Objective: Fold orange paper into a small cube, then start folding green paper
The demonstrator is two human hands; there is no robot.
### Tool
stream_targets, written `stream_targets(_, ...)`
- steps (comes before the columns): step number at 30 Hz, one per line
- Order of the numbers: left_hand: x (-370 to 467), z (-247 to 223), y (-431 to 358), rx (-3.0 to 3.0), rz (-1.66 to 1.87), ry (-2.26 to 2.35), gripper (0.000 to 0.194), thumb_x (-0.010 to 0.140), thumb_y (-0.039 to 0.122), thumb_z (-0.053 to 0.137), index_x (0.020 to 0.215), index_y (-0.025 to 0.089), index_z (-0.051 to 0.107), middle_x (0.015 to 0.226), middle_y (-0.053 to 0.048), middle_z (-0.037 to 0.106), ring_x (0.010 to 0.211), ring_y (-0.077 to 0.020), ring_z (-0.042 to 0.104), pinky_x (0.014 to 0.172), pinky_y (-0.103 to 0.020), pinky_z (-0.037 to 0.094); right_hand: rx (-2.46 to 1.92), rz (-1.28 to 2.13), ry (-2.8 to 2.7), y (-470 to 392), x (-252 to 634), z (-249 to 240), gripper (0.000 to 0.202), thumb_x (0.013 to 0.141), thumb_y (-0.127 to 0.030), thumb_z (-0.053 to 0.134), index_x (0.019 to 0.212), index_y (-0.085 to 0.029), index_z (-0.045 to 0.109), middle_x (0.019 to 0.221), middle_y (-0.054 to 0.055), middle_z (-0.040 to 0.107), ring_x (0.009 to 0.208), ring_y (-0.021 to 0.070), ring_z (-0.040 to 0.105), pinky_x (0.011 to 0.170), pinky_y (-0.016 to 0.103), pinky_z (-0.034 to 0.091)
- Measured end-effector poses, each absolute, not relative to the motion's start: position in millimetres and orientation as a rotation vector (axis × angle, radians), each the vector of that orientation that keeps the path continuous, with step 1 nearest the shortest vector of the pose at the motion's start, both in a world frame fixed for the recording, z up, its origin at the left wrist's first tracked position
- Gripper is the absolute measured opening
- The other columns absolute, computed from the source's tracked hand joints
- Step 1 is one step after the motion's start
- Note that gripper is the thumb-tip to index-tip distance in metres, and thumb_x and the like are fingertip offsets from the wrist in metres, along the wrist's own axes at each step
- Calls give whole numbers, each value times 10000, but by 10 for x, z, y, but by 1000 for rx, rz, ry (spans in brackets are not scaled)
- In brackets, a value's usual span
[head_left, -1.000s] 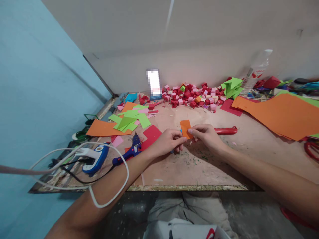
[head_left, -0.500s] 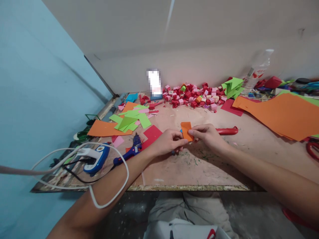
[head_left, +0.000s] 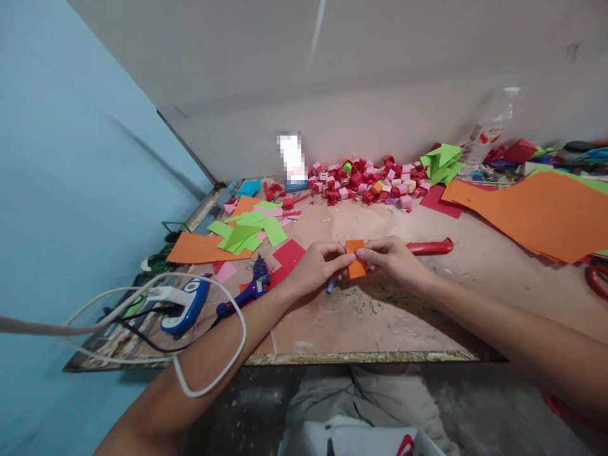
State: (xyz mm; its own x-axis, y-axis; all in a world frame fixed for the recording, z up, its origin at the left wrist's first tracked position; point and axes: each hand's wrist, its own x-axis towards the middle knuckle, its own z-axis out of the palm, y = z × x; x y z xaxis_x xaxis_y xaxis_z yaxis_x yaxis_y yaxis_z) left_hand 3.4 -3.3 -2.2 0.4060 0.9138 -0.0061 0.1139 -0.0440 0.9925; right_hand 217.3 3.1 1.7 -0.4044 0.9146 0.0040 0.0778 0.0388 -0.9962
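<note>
A small orange paper piece (head_left: 356,267), upright and creased, is pinched between both hands above the table. My left hand (head_left: 327,265) grips its left edge, thumb across the front. On the other side my right hand (head_left: 387,254) holds the right edge, its thumb close to the left one. Under my left hand shows the end of a blue stick-like thing (head_left: 331,286), perhaps a pen; the rest is hidden. Behind my right hand lies a red-handled tool (head_left: 431,246), its other end covered by the fingers.
A blue glue gun (head_left: 251,288) and a blue-white power strip (head_left: 187,307) with looping white cable lie left. Green paper pieces (head_left: 247,231) sit behind them. Small red and pink paper cubes (head_left: 361,180) line the wall. Orange sheets (head_left: 536,215) and a plastic bottle (head_left: 491,133) stand right.
The orange paper has come slightly lower and straighter, and both thumbs now meet near its middle. More of the blue stick shows below my left hand.
</note>
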Motion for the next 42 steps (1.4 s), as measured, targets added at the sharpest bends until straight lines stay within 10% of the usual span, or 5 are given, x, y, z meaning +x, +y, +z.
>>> stream_targets(42, 60, -17, -36, 1475, 1045, 922, 316, 952, 464, 745, 875, 161, 690, 717, 5, 641, 641, -115, 599, 626, -241, 478, -1042, 1452, -1699, -10, 2151, 9, 470, 862, -602, 761, 684, -169, 710, 631, 12, 615, 598, 146, 495, 593, 303, 382)
